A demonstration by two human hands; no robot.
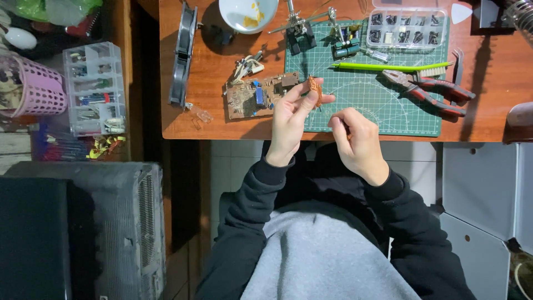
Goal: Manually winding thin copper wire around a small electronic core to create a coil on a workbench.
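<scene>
The left hand (288, 125) pinches a small copper-wound ring coil (315, 90) between thumb and fingers, just above the green gridded cutting mat (388, 105) on the wooden surface (205, 119). The right hand (358, 139) is curled shut nearby; what it grips is hidden. A brown circuit board (258, 95) lies left of the coil.

On the wooden surface (477, 119) lies a green cutting mat (383, 111). Red-handled pliers (430, 91) rest at its right edge, near a green brush (388, 66). A circuit board (258, 97) sits just left of the mat, a white bowl (247, 14) above.
</scene>
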